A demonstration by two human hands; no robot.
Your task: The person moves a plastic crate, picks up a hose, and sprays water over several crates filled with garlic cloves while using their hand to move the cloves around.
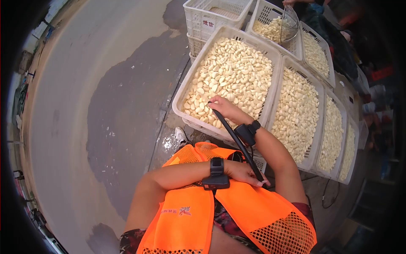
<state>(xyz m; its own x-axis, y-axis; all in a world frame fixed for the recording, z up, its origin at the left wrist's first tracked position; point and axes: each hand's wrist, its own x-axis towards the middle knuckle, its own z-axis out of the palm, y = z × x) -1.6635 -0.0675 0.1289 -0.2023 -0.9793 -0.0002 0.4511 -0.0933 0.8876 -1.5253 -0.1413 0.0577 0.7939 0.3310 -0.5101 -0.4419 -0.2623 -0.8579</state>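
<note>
My right hand [224,108] rests on the peeled garlic cloves [230,72] in a white plastic crate [182,91], with its fingers curled around the top end of a black rod [237,142]. The rod slants down towards my body. My left hand [244,172] crosses over my orange mesh vest [190,211] and grips the rod's lower end, next to my right forearm. Both wrists carry black strapped devices.
More white crates of garlic [298,114] run in a row to the right. At the top, another person's hand holds a wire mesh scoop [289,23] over a crate. Stacked crates [211,17] stand behind. The concrete floor [118,110] on the left is partly wet.
</note>
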